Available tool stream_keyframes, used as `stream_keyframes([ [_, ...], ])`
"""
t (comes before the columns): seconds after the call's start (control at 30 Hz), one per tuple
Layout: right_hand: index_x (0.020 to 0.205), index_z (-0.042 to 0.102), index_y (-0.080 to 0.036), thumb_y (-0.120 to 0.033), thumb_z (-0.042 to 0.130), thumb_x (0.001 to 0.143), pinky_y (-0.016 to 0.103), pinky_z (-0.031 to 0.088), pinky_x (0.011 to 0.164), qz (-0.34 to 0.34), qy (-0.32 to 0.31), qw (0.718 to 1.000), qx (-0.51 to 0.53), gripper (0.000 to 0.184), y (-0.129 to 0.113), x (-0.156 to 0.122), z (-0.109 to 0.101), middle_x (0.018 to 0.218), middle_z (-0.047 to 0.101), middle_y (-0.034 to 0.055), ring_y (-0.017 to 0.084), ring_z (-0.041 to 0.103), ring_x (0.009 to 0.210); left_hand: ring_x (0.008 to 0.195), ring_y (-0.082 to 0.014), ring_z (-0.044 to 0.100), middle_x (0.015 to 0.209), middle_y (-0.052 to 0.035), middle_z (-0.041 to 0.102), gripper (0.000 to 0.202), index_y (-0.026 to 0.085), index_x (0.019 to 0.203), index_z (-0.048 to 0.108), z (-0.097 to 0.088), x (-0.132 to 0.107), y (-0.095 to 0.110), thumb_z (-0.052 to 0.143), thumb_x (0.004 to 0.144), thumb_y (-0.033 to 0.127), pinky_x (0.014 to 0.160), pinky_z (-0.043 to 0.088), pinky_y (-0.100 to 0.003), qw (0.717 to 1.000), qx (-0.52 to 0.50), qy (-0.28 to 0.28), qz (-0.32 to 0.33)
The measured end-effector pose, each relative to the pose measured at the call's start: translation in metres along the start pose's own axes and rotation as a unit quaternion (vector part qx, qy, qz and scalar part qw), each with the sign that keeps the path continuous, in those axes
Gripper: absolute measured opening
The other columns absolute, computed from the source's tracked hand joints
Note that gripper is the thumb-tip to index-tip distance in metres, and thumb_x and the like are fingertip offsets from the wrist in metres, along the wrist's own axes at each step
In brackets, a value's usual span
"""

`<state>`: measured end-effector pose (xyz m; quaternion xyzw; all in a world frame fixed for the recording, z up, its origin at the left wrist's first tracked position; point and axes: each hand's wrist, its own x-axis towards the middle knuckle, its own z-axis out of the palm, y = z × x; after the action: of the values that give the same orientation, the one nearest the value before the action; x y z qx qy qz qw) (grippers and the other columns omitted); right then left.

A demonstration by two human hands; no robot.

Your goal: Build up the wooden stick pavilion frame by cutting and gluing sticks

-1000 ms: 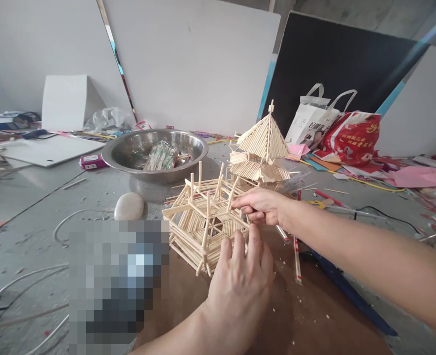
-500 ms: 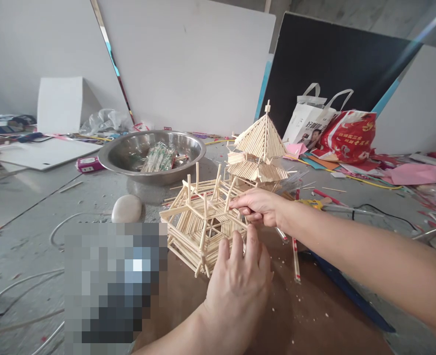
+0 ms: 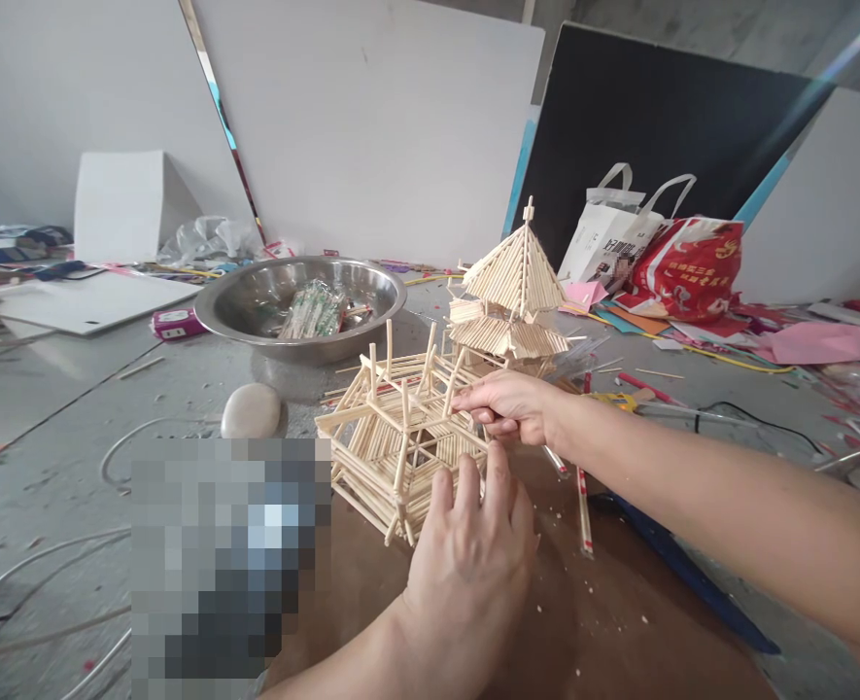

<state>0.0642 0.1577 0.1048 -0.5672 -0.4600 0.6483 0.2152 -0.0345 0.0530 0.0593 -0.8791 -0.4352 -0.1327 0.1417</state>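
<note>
A six-sided frame of thin wooden sticks stands on the brown board, with several short posts rising from its top. My right hand pinches the foot of an upright stick on the frame's right side, thumb and forefinger together. My left hand lies over the near right edge of the frame, fingers curled onto its sticks; the thumb is hidden. Just behind stands a finished-looking pagoda model of the same sticks, with a pointed roof and a lower tier.
Behind on the left sits a steel basin holding bagged sticks. A pale round stone and white cables lie left. Scraps, a red bag and a white bag are at the back right. Pixelation covers the lower left.
</note>
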Motion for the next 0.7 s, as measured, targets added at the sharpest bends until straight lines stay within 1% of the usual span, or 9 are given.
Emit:
stream_keyframes([
  [0.33, 0.060, 0.047, -0.013, -0.009, 0.049, 0.078, 0.011, 0.010, 0.026, 0.000, 0.002, 1.000, 0.010, 0.018, 0.0004, 0.0005, 0.0011, 0.036, 0.036, -0.0095, -0.002, 0.019, 0.024, 0.097, -0.0291, 0.051, 0.120, -0.0140, 0.048, 0.024, 0.017, 0.095, 0.060, -0.0014, -0.0004, -0.0001, 0.046, 0.078, 0.026, 0.076, 0.045, -0.043, 1.000, 0.008, 0.007, 0.002],
  [0.7, 0.059, 0.045, -0.013, -0.011, 0.050, 0.078, 0.012, 0.010, 0.026, 0.001, 0.008, 1.000, 0.006, 0.019, 0.0011, -0.0002, 0.0006, 0.037, 0.037, -0.0093, -0.002, 0.020, 0.024, 0.097, -0.0283, 0.051, 0.120, -0.0129, 0.049, 0.022, 0.018, 0.093, 0.060, -0.0025, 0.0011, 0.0000, 0.046, 0.078, 0.025, 0.075, 0.045, -0.042, 1.000, 0.006, -0.001, 0.000],
])
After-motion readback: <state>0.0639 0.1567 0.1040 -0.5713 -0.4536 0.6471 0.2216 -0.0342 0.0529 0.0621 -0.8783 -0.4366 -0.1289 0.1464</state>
